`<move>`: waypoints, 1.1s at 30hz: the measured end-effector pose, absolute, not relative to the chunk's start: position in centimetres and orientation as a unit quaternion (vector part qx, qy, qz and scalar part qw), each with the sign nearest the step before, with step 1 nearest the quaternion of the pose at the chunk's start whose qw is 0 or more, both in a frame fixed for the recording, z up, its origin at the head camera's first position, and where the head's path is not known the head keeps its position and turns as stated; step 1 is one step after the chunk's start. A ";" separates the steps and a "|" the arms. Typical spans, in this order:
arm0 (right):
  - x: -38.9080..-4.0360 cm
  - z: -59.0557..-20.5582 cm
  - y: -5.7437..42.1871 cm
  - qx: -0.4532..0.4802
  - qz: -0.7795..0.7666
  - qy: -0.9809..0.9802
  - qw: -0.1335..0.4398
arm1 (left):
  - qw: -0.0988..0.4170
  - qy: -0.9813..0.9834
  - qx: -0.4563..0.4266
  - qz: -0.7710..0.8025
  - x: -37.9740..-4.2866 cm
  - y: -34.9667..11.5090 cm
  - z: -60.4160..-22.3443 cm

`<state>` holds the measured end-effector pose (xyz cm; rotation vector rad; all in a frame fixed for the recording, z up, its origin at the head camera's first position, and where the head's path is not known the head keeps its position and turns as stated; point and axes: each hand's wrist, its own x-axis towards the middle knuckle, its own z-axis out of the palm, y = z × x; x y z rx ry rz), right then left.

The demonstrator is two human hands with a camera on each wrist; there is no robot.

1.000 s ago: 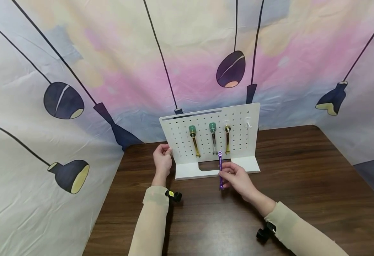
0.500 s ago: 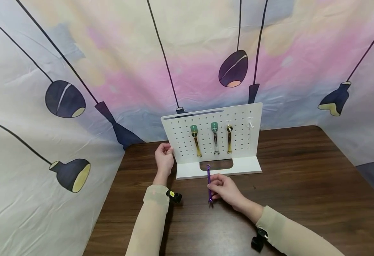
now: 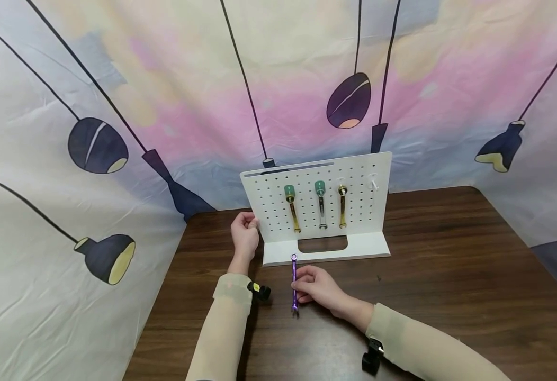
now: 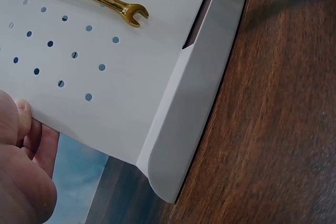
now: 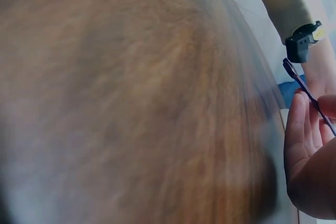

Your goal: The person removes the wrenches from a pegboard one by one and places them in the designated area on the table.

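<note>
A purple wrench (image 3: pixel 294 283) is pinched between the thumb and fingers of my right hand (image 3: pixel 320 288), in front of the white pegboard (image 3: pixel 269 211). Its ring end points toward the board and its open end toward me. In the right wrist view, part of the wrench (image 5: pixel 303 85) shows beyond my fingers. My left hand (image 3: pixel 244 233) grips the board's left edge, thumb on the front face and fingers behind, as the left wrist view of that hand (image 4: pixel 26 156) shows. Three wrenches hang on the board: a gold one (image 3: pixel 293 211), a silver one (image 3: pixel 321 209) and another gold one (image 3: pixel 342 209).
Green pieces (image 3: pixel 320 186) cover the tops of two hanging wrenches. A bare clear hook (image 3: pixel 374 183) sits at the board's upper right. The board's foot (image 3: pixel 278 255) rests on the brown wooden table (image 3: pixel 440 286). Behind it hangs a painted cloth (image 3: pixel 192 79).
My right hand has moved left and toward me with the purple wrench, away from the board's front. My left hand stays at the board's edge.
</note>
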<state>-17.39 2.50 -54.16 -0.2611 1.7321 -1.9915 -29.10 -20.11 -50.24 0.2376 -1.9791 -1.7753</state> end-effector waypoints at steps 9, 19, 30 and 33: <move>-18.1 -53.9 1.0 -0.098 -0.726 0.632 0.254 | 0.225 -0.726 0.088 -0.643 -29.1 -20.0 -50.2; -18.1 -54.0 0.2 -0.106 -0.714 0.637 0.272 | 0.228 -0.728 0.093 -0.640 -29.0 -20.1 -50.2; -18.3 -54.2 -0.1 -0.106 -0.679 0.664 0.294 | 0.228 -0.728 0.092 -0.641 -29.0 -20.0 -50.3; -18.3 -54.1 -0.2 -0.111 -0.672 0.671 0.293 | 0.231 -0.727 0.090 -0.640 -29.1 -20.0 -50.3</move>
